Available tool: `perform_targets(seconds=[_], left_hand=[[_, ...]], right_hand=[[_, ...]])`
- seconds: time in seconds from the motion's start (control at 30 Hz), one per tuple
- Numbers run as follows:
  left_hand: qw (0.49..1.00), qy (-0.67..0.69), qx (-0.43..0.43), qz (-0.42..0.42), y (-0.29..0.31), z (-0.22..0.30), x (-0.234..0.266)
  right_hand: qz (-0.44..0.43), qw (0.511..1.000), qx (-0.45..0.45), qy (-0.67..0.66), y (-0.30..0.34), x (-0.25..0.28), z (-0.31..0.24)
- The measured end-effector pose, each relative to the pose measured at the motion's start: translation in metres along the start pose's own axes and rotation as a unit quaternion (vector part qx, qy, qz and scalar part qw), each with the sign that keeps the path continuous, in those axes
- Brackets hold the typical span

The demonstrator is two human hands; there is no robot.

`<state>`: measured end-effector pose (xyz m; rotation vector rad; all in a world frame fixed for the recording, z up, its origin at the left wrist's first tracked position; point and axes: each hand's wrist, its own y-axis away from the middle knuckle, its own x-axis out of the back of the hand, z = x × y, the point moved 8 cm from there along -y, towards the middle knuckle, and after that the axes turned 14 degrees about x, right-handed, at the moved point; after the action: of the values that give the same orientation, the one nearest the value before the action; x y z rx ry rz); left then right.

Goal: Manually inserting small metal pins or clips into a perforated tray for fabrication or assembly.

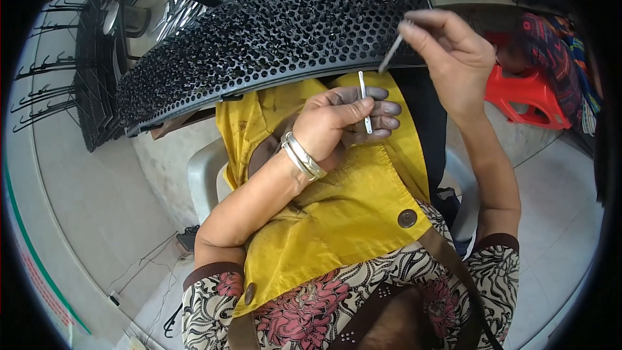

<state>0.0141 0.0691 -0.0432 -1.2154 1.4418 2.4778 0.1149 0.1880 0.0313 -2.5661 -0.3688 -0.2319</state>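
The left hand (pixel 338 116) mid-frame pinches a bright rod (pixel 362 84), the right hand (pixel 459 53) upper right a grey rod (pixel 391 54), seemingly piece-by-piece handling needing steady aim next.

Pale floor tiles (pixel 551 188) with thin joint lines spread out on the right, where a bright red plastic stool with cut-out sides (pixel 543 89) stands near patterned multicoloured cloth (pixel 549 52). A light grey plastic armchair (pixel 202 178) sits mid-room. Thin dark cables (pixel 142 260) trail at left. The light is bright.
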Motion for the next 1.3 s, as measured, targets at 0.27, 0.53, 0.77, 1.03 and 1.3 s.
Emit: perform_targets(seconds=[0.27, 0.53, 0.77, 1.03, 1.3], left_hand=[[0.998, 0.055, 0.001, -0.003, -0.002, -0.004, 0.0], [0.998, 0.063, 0.003, -0.008, -0.002, -0.003, 0.003], [0.995, 0.103, -0.01, -0.004, 0.0, -0.001, 0.004], [0.992, 0.11, 0.033, -0.045, 0.0, -0.009, -0.013], [0.988, 0.123, 0.077, -0.06, -0.004, -0.023, -0.016]], right_hand=[[0.007, 0.924, 0.359, 0.135, -0.013, -0.026, -0.032], [-0.131, 0.874, 0.412, 0.223, 0.001, -0.058, -0.025], [-0.248, 0.897, 0.354, 0.092, 0.033, -0.042, -0.061], [-0.254, 0.897, 0.356, 0.072, 0.057, -0.036, -0.066], [-0.038, 0.955, 0.283, 0.079, 0.005, -0.014, -0.043]])
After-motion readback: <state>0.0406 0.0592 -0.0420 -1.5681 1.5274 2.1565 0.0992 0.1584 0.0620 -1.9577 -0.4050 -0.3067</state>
